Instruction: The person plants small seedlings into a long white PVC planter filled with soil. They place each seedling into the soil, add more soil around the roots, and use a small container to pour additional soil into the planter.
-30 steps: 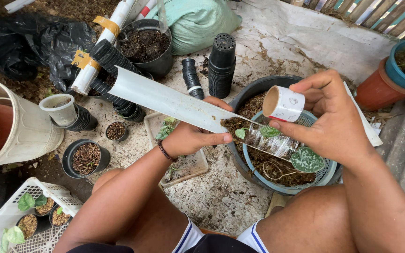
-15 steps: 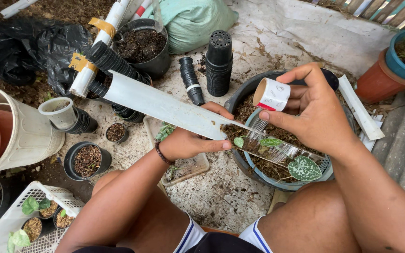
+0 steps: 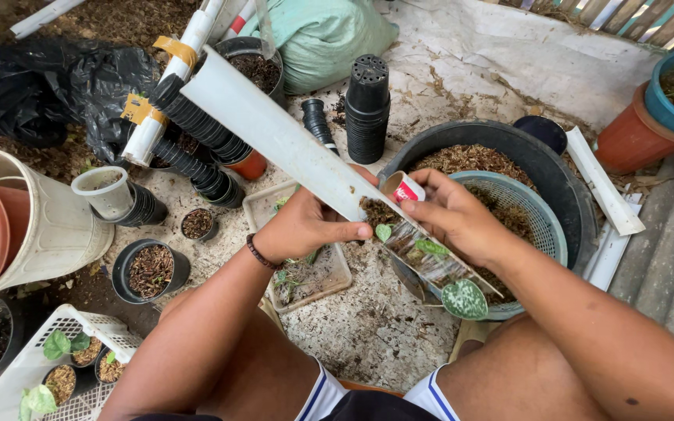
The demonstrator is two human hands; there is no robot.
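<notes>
White plastic is what we see first: a long white half-pipe (image 3: 274,132) slanting from the upper left down to the middle of the ground, with dark mix and a clear sleeve (image 3: 431,261) of small green cuttings at its lower end. Our left hand (image 3: 306,226) is closed around the pipe from below, thumb lying along its edge. Our right hand (image 3: 454,214) is curled round a small white cup (image 3: 399,189) with a red label patch on its side, tipped at the pipe's lower end, just above the mix.

Under the pipe's end sits one teal mesh basket (image 3: 536,210) inside one large black tub (image 3: 509,148) of brown bark. One spotted leaf (image 3: 464,299) hangs at the basket's near rim.

Toward the far edge of the ground lies one green sack (image 3: 321,35), and left of it one black plastic bag (image 3: 48,86). Two yellow tape bands (image 3: 173,48) wrap a white tube there. We count two upright stacks of black pots (image 3: 367,97) near the middle. One white crate (image 3: 48,366) with seedling pots sits at the near left corner.
</notes>
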